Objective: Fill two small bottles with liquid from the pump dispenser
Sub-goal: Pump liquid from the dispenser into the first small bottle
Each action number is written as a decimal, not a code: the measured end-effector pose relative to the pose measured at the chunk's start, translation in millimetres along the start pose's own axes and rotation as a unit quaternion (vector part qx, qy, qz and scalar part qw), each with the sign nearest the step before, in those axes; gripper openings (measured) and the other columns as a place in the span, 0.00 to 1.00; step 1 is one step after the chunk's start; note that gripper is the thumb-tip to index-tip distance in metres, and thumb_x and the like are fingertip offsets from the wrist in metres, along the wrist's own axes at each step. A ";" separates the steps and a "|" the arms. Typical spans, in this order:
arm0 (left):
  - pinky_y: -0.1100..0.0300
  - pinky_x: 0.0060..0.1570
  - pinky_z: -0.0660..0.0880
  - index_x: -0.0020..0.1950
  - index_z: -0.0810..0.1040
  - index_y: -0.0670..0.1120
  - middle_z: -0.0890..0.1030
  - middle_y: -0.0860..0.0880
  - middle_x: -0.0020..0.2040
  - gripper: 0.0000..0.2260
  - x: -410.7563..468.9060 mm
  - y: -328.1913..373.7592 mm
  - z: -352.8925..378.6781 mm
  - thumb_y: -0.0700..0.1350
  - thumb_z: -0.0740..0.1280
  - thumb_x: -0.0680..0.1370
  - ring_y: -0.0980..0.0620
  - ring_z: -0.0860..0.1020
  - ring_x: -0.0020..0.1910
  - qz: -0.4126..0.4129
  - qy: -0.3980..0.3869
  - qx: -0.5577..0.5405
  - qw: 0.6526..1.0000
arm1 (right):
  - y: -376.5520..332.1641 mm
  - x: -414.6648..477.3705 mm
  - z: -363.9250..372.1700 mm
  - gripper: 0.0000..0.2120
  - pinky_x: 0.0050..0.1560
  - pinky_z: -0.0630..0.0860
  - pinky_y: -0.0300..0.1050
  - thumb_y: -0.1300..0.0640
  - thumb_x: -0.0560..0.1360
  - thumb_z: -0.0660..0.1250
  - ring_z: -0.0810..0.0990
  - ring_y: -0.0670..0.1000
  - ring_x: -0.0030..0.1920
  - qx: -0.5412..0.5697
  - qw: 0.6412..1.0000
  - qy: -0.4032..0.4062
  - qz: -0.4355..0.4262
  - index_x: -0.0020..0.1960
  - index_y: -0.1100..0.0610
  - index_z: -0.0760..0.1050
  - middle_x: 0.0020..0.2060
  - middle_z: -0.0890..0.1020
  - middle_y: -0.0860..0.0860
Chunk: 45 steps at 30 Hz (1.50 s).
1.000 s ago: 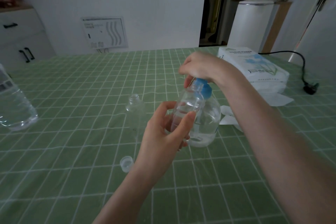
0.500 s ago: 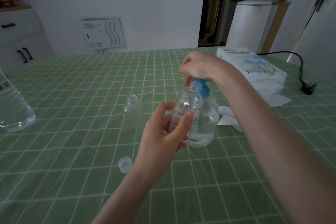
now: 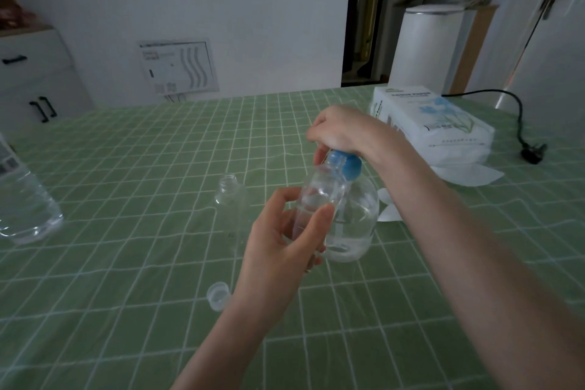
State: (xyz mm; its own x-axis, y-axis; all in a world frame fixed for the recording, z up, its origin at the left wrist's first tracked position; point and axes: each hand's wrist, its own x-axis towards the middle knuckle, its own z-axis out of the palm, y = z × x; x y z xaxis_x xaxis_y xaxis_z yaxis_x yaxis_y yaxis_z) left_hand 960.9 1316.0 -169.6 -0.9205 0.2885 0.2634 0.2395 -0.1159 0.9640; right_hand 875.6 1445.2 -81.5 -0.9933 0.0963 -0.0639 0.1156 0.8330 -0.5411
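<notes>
My left hand (image 3: 281, 247) grips a small clear bottle (image 3: 319, 193) and holds it tilted, its mouth up against the blue pump head. The pump dispenser (image 3: 354, 218) is a round clear bottle with a blue collar (image 3: 349, 166), standing on the green checked tablecloth (image 3: 126, 231). My right hand (image 3: 342, 130) lies closed over the top of the pump, hiding the nozzle. A second small clear bottle (image 3: 231, 199) stands uncapped just left of my left hand. A clear cap (image 3: 218, 293) lies on the cloth below it.
A large clear water bottle (image 3: 22, 203) stands at the left edge. A white tissue pack (image 3: 437, 127) lies at the back right, loose tissues (image 3: 468, 172) beside it. A black cord and plug (image 3: 531, 152) rest at the far right.
Both hands, the small bottle and the pump stay in nearly the same pose. Only the camera view has shifted slightly.
</notes>
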 end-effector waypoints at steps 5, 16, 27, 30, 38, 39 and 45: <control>0.66 0.28 0.73 0.46 0.76 0.52 0.81 0.48 0.33 0.14 0.8 0.3 0.2 0.58 0.68 0.66 0.56 0.76 0.28 0.002 0.000 0.005 1.000 | -3.3 -2.0 -9.3 0.16 0.61 0.73 0.52 0.57 0.80 0.59 0.81 0.58 0.56 0.007 1.000 0.023 -0.008 0.63 0.65 0.75 0.53 0.83 0.60; 0.67 0.27 0.71 0.46 0.77 0.53 0.81 0.48 0.33 0.12 -0.4 -0.1 -1.3 0.57 0.69 0.67 0.56 0.75 0.28 -0.004 0.003 -0.002 1.000 | -3.4 -0.1 -2.3 0.16 0.58 0.73 0.49 0.57 0.79 0.60 0.80 0.57 0.56 -0.002 1.000 0.004 0.006 0.63 0.63 0.75 0.53 0.83 0.58; 0.66 0.26 0.72 0.48 0.76 0.49 0.80 0.48 0.33 0.17 1.0 2.0 1.6 0.57 0.68 0.65 0.57 0.75 0.27 0.003 0.010 0.001 1.000 | -5.7 -1.2 -11.4 0.15 0.47 0.74 0.45 0.57 0.79 0.59 0.82 0.55 0.52 -0.009 1.000 0.028 0.003 0.61 0.62 0.76 0.48 0.85 0.57; 0.65 0.27 0.73 0.47 0.76 0.50 0.80 0.48 0.32 0.17 1.6 2.4 2.1 0.57 0.68 0.64 0.57 0.75 0.27 0.004 0.014 -0.001 1.000 | -6.8 -1.9 -9.6 0.15 0.52 0.74 0.47 0.57 0.79 0.59 0.82 0.55 0.54 -0.005 1.000 0.016 0.005 0.62 0.62 0.75 0.51 0.84 0.57; 0.65 0.27 0.73 0.45 0.77 0.54 0.81 0.48 0.33 0.13 0.0 0.0 -0.2 0.58 0.68 0.64 0.55 0.75 0.28 0.000 0.005 0.000 1.000 | -3.2 -1.7 -2.8 0.16 0.58 0.73 0.48 0.58 0.79 0.59 0.80 0.57 0.56 0.004 1.000 0.002 0.011 0.63 0.64 0.75 0.53 0.83 0.59; 0.65 0.27 0.73 0.45 0.77 0.54 0.81 0.47 0.33 0.14 0.0 -0.7 -0.3 0.58 0.68 0.64 0.54 0.75 0.28 0.000 0.006 0.000 1.000 | -2.6 -1.3 -1.4 0.16 0.60 0.72 0.49 0.57 0.80 0.59 0.80 0.57 0.57 0.006 1.000 -0.001 0.013 0.63 0.64 0.74 0.54 0.83 0.59; 0.66 0.27 0.72 0.46 0.77 0.53 0.81 0.48 0.33 0.15 0.7 -0.6 0.6 0.59 0.68 0.64 0.55 0.75 0.28 0.003 0.008 0.006 1.000 | -2.7 -1.7 -4.4 0.15 0.57 0.73 0.49 0.57 0.79 0.60 0.81 0.56 0.54 0.009 1.000 0.014 0.002 0.62 0.63 0.75 0.51 0.83 0.58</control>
State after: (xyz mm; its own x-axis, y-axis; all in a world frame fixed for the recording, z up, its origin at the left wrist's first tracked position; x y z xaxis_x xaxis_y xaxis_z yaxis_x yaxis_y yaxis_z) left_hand 960.2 1316.8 -169.9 -0.9242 0.2718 0.2684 0.2484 -0.1063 0.9628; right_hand 877.0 1445.2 -76.3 -0.9925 0.1147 -0.0421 0.1186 0.8228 -0.5558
